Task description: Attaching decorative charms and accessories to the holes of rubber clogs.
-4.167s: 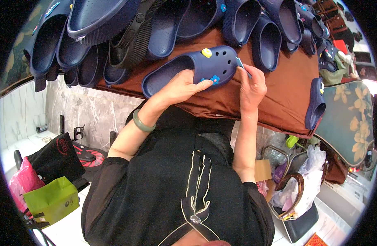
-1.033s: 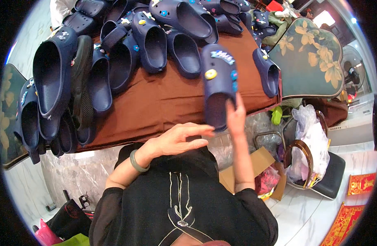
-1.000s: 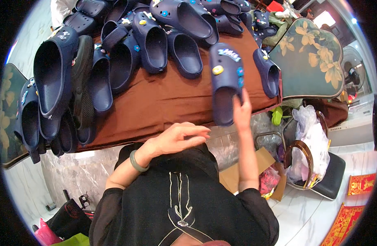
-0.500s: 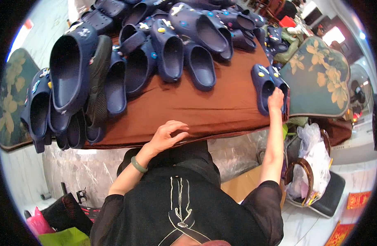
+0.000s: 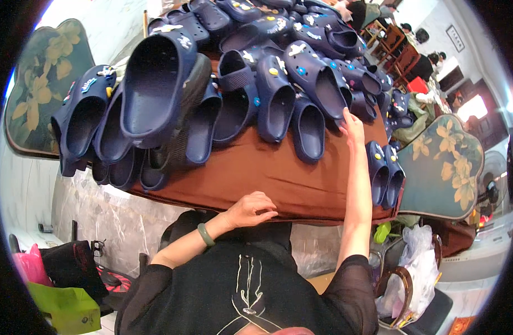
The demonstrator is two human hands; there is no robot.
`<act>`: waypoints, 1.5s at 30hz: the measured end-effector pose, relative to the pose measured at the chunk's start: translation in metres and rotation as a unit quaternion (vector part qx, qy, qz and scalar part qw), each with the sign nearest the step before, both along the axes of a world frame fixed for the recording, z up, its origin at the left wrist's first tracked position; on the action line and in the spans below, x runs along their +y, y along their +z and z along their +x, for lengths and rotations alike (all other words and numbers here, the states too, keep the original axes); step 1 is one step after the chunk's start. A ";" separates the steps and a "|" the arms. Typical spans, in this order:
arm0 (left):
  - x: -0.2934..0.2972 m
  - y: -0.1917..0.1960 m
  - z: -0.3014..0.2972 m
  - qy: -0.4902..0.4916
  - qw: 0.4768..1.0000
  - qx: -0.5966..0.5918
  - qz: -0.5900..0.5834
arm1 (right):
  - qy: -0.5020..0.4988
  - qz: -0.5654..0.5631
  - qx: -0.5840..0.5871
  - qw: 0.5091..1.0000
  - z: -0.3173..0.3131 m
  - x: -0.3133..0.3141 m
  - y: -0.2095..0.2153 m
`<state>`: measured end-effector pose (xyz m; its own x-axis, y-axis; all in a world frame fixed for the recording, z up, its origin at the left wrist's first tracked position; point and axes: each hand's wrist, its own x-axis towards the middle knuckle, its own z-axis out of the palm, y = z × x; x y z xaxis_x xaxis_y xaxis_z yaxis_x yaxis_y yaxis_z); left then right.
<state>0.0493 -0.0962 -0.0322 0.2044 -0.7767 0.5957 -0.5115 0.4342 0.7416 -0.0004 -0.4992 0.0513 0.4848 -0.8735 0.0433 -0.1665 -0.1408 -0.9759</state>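
Navy clogs with small coloured charms lie heaped over the far and left parts of a table covered in brown cloth (image 5: 251, 178). At the right front of the heap, my right hand (image 5: 353, 129) has its fingers at the heel of one navy clog (image 5: 330, 92), closed round its edge. That clog still rests on the heap, its heel toward me. My left hand (image 5: 251, 210) is by the table's front edge, fingers loosely bent and apart, holding nothing. At the right end, a pair of navy clogs (image 5: 379, 181) stands side by side, apart from my hands.
Floral green chair backs rise at the left (image 5: 50, 89) and right (image 5: 443, 167) of the table. A chair with plastic bags (image 5: 410, 273) stands at the lower right. Lower left are a green bag (image 5: 64, 307) and a pink bag (image 5: 30, 265). People sit farther back.
My right hand has left the clog pair at the table's right end and moved left and away from me to a clog on the heap. The view has shifted; my left hand keeps its place.
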 end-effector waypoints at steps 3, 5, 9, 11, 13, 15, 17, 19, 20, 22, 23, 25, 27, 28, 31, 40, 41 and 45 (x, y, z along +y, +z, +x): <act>0.002 0.001 0.001 -0.009 1.000 0.026 0.005 | 0.011 0.085 -0.001 0.996 0.035 0.002 -0.001; 0.000 0.001 0.000 -0.015 0.999 0.043 0.005 | -0.037 0.088 -0.028 0.995 0.035 -0.012 -0.012; 0.000 0.000 0.002 -0.024 0.997 0.077 0.020 | -0.087 0.142 -0.100 0.981 0.023 -0.002 -0.015; 0.003 -0.006 0.001 -0.018 0.996 0.085 0.019 | -0.024 0.113 -0.170 0.979 0.011 0.042 -0.011; 0.000 -0.008 0.001 -0.006 0.998 0.057 -0.005 | 0.050 0.084 -0.180 0.979 -0.024 0.069 -0.016; 0.000 -0.011 0.001 0.011 0.999 0.053 -0.004 | 0.039 0.126 -0.200 0.971 -0.043 0.135 -0.005; -0.003 -0.005 -0.003 0.059 0.997 0.040 -0.005 | 0.036 0.216 -0.240 0.946 -0.077 0.175 -0.022; -0.006 0.003 -0.006 0.062 0.989 0.096 0.090 | 0.016 0.266 -0.245 0.932 -0.100 0.220 -0.038; -0.008 0.013 -0.009 0.069 0.983 0.133 0.107 | 0.009 0.279 -0.237 0.930 -0.105 0.245 -0.039; -0.019 0.032 -0.019 0.071 0.974 0.170 0.130 | 0.001 0.289 -0.243 0.926 -0.114 0.285 -0.056; -0.026 0.036 -0.025 0.108 0.965 0.224 0.088 | 0.024 0.275 -0.219 0.936 -0.116 0.305 -0.063; -0.034 0.029 -0.023 0.102 0.912 0.397 0.024 | 0.043 0.265 -0.195 0.943 -0.130 0.324 -0.076; -0.022 0.023 -0.005 0.096 0.931 0.348 0.061 | 0.160 0.115 -0.123 0.973 -0.142 0.326 -0.098; -0.011 0.030 0.006 0.077 0.937 0.334 0.062 | 0.158 0.122 -0.122 0.972 -0.145 0.322 -0.095; 0.021 0.062 0.034 0.007 0.918 0.341 0.199 | 0.068 0.038 -0.058 0.995 -0.141 0.296 -0.068; 0.046 0.048 0.069 0.218 0.946 -0.050 0.236 | 0.354 -0.233 0.073 0.903 -0.045 0.214 -0.016; 0.047 0.047 0.063 0.315 0.926 -0.149 0.144 | 0.397 -0.178 0.060 0.898 -0.040 0.211 -0.020; 0.066 0.069 0.039 0.248 0.945 0.122 0.176 | 0.388 -0.145 0.055 0.909 -0.040 0.198 -0.024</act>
